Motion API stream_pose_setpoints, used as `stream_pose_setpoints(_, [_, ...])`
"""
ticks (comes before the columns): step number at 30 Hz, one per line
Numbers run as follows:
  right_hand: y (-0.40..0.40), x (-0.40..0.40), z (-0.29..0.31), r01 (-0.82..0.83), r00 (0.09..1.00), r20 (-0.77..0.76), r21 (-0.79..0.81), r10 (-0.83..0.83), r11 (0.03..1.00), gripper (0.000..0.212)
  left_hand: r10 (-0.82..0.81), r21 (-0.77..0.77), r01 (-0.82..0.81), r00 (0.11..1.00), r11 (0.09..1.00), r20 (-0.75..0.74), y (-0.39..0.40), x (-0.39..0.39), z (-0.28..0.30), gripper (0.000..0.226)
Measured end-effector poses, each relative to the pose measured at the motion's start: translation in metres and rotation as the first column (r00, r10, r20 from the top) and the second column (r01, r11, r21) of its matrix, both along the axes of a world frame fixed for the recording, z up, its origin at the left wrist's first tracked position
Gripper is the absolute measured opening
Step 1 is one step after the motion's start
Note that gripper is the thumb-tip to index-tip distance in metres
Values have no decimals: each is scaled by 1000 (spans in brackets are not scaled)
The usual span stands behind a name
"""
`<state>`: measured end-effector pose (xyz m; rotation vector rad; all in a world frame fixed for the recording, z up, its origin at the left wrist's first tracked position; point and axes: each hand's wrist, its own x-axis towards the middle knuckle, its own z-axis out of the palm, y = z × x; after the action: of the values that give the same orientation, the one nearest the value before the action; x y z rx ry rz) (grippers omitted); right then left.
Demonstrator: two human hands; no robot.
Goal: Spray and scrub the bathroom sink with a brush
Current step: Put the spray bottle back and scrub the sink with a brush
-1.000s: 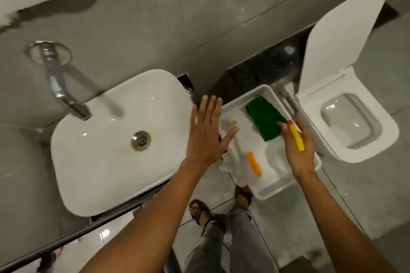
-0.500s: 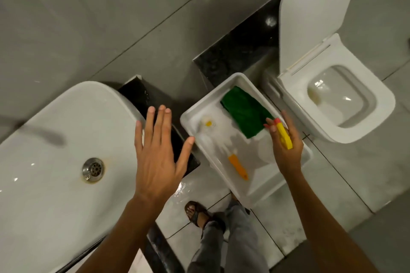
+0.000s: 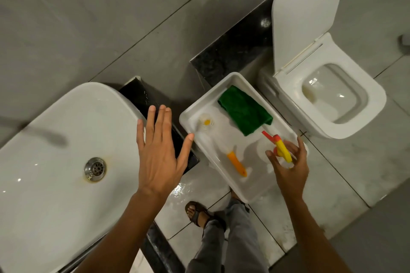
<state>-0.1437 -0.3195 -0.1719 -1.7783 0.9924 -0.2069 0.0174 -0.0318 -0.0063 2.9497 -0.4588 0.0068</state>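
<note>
The white sink (image 3: 51, 131) with its metal drain (image 3: 95, 169) fills the left. My left hand (image 3: 159, 153) hovers flat and open over the sink's right rim. To the right stands a white tray (image 3: 188, 115) holding a brush with an orange handle (image 3: 237, 163), a green cloth (image 3: 244, 111) and a spray bottle with a yellow and red trigger head (image 3: 281, 148). My right hand (image 3: 288, 168) is at that trigger head with fingers spread apart around it; the bottle's pale body is mostly hidden under the hand.
A white toilet (image 3: 346, 122) with its lid up stands right of the tray. A black stone counter (image 3: 137, 95) runs beside the sink. My feet in sandals (image 3: 197, 211) stand on wet floor tiles below. Grey wall tiles are behind.
The view swung right, pushing the sink and tap leftward. My right hand's fingers, closed on the yellow trigger before, have spread apart. My left hand stays open near the sink's right rim.
</note>
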Motion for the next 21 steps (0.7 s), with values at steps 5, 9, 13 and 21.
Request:
stream_pose_setpoints(5, [68,-60,2,75,988,-137,11,-73,997,39,-2,13,2,1000,1000,4,0,0,-1,78])
stream_pose_setpoints(9, [103,-28,0,-291,939,-169,73,300,954,34,-6,19,6,1000,1000,9,0,1,-2,78])
stream_pose_setpoints(13, [112,42,-9,-457,835,-321,46,446,888,51,-9,17,9,1000,1000,26,0,0,-2,78])
stream_pose_setpoints(21, [112,66,-5,-454,769,-465,84,438,887,37,-2,-5,2,1000,1000,27,-2,0,1,77])
